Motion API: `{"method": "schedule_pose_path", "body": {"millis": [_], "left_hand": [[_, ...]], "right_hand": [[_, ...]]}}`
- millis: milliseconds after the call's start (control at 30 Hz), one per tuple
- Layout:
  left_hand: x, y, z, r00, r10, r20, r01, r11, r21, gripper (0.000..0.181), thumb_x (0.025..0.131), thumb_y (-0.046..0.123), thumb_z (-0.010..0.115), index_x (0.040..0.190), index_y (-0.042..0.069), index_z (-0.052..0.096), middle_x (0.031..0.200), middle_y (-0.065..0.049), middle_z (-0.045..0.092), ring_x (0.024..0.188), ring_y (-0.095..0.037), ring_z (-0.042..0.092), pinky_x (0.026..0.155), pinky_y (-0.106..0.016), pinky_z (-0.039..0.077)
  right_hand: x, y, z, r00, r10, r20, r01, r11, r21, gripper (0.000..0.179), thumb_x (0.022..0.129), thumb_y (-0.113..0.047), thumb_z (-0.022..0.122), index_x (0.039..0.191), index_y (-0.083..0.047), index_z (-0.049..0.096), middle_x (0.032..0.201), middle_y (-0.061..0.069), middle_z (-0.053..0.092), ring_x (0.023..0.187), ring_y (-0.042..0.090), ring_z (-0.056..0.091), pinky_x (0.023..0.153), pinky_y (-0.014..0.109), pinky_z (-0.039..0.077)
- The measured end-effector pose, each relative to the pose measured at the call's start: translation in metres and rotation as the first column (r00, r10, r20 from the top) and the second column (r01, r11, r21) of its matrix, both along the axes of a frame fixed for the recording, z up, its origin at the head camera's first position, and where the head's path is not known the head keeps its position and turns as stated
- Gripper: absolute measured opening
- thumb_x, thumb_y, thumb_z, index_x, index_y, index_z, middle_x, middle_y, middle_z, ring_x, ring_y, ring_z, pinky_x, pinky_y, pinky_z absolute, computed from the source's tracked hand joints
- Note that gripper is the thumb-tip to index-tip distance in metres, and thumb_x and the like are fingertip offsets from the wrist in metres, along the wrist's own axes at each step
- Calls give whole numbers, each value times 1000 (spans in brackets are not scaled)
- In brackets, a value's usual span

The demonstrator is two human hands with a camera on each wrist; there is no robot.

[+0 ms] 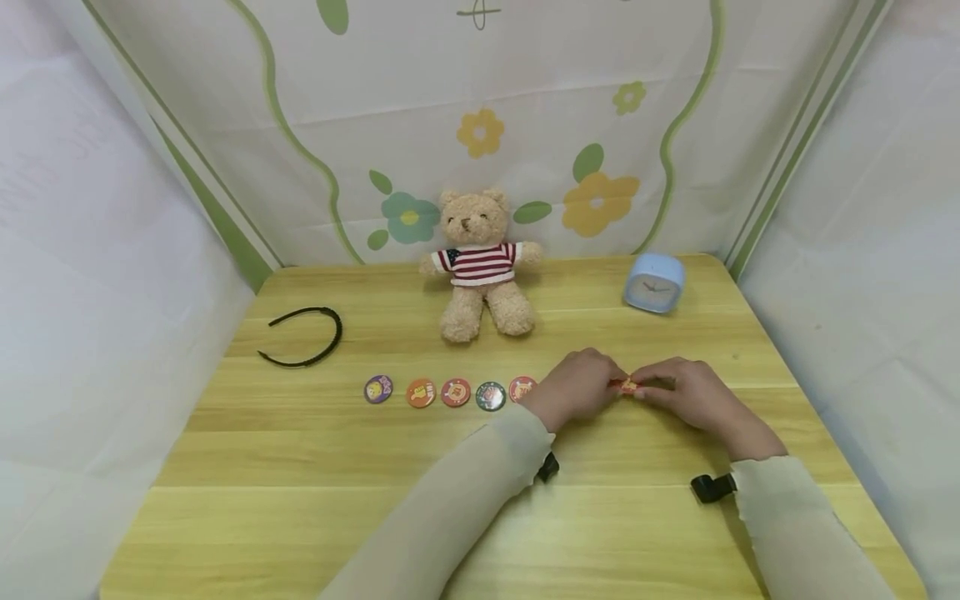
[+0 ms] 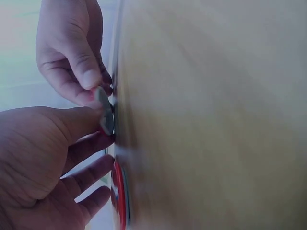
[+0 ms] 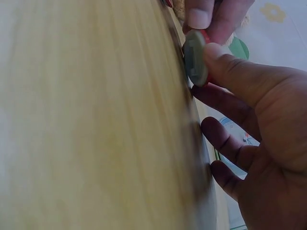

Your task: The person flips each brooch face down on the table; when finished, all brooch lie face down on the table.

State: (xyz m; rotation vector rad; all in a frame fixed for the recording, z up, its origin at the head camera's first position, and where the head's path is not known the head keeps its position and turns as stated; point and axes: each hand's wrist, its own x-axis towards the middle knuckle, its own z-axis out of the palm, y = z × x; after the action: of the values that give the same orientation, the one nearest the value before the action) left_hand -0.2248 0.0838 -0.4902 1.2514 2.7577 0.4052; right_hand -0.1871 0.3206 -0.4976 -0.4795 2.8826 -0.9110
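Both hands meet at the right of the table over a small round red badge [image 1: 628,386]. My left hand [image 1: 577,387] pinches one side between thumb and fingers, while my right hand [image 1: 690,396] pinches the other. Seen from the wrists, the badge [image 3: 195,57] is tilted up on edge close to the tabletop, its grey-green back showing. Left of the hands lies a row of round badges: a purple one [image 1: 378,388], an orange one [image 1: 421,392], a red one [image 1: 455,392], a dark green one [image 1: 491,396] and another red one [image 1: 522,387], partly covered by my left hand.
A teddy bear [image 1: 480,262] in a striped shirt sits at the back middle. To its right stands a light blue clock [image 1: 655,283]. A black headband [image 1: 337,333] lies at the left on the wooden table [image 1: 300,500]. Printed fabric [image 1: 525,67] hangs behind.
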Motion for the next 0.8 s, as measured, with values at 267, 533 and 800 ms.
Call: {"method": "schedule_pose_path", "body": {"millis": [267,533,800], "left_hand": [[1,0,3,997,66,40,-66,998,-8,32,117,25,53,138,32,77,128,14,78,118,-5,72,104,-22,55],[-1,3,2,993,105,-59,-104,994,12,24,111,17,61,116,32,79,98,14,76,87,-5,68,81,-25,56],[3,8,3,988,137,-68,-140,989,-40,19,113,18,56,129,28,59,84,4,70,71,-11,64,60,-29,52]], "right_hand": [[0,0,0,999,-33,-37,32,999,-13,28,112,-33,65,127,-19,83,127,12,80,125,43,72,104,65,56],[-2,-4,-4,989,-61,-136,61,998,-1,10,106,-22,75,113,-20,81,108,3,84,104,28,78,95,57,59],[-5,-6,-8,992,-67,-105,68,998,5,18,97,-13,84,105,-20,70,103,1,80,101,25,75,93,52,58]]}}
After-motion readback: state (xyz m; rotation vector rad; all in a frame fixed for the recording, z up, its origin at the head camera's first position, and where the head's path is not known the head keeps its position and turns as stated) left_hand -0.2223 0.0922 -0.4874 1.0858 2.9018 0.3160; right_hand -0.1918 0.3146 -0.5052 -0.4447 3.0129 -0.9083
